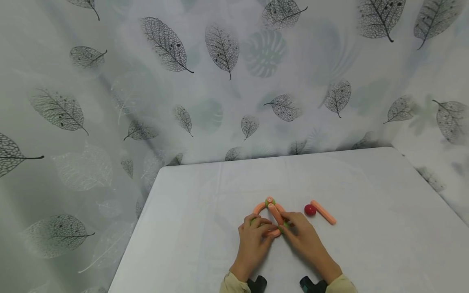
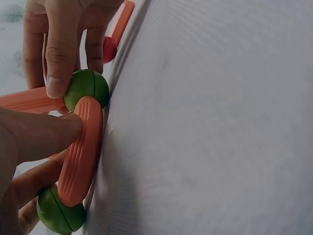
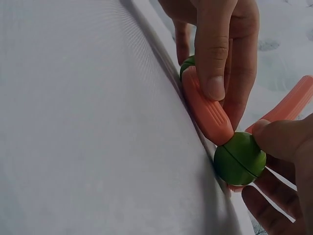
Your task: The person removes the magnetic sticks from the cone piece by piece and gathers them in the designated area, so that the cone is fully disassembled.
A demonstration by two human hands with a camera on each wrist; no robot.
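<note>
- Head view shows both your hands together at the near middle of the white tabletop point(image 1: 205, 195), working on an orange-and-green stick frame point(image 1: 269, 209).
- Your left hand point(image 1: 253, 240) pinches the short orange stick point(image 2: 80, 152) at the frame's near edge, thumb pressed on it; a green ball point(image 2: 58, 215) sits at its left end.
- Your right hand point(image 1: 305, 238) pinches the other green ball point(image 3: 239, 159) at that stick's right end.
- Just right of the frame lie a red ball point(image 1: 310, 209) and a loose orange stick point(image 1: 323, 212), touching each other.
</note>
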